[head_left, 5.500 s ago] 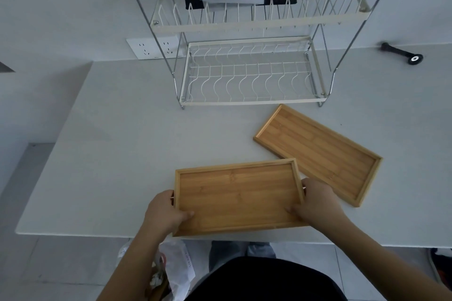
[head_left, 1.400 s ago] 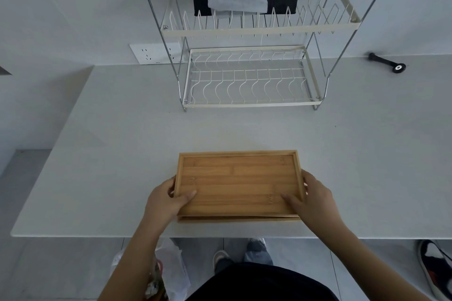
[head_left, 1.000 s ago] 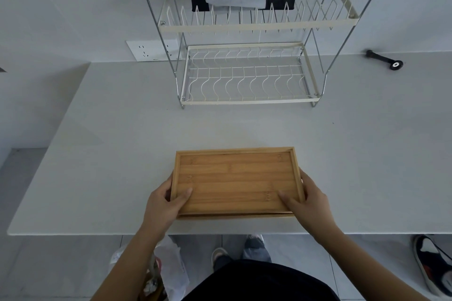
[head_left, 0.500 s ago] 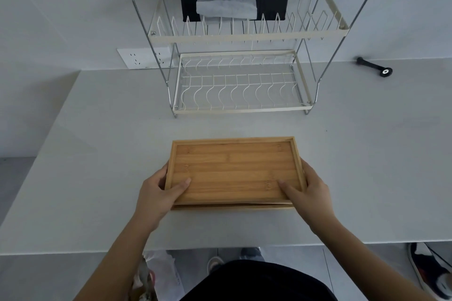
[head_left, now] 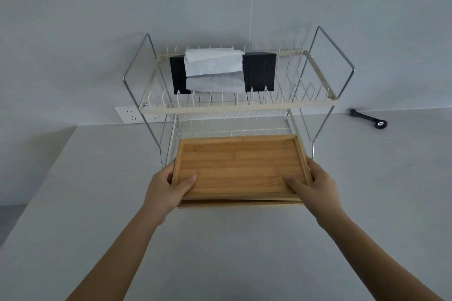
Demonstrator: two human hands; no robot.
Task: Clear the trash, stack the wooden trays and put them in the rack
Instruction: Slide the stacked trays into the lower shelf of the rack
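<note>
Two wooden trays [head_left: 241, 166] lie stacked one on the other, held level in the air. My left hand [head_left: 165, 189] grips the stack's left end, thumb inside the top tray. My right hand [head_left: 314, 187] grips the right end the same way. The stack's far edge sits at the front of the lower shelf of the two-tier wire rack [head_left: 234, 107], below the upper shelf. Only a thin strip of the bottom tray shows under the top one.
On the rack's upper shelf lie folded grey cloths [head_left: 214, 68] over black items [head_left: 260, 71]. A black tool [head_left: 369, 121] lies on the grey counter [head_left: 232, 252] at the right, near the wall. A white socket strip [head_left: 130, 115] sits on the wall behind the rack.
Both hands have lifted the stacked trays off the counter and carried them forward to the rack's lower shelf. Earlier, the second tray lay apart at the right; it is now under the first.
</note>
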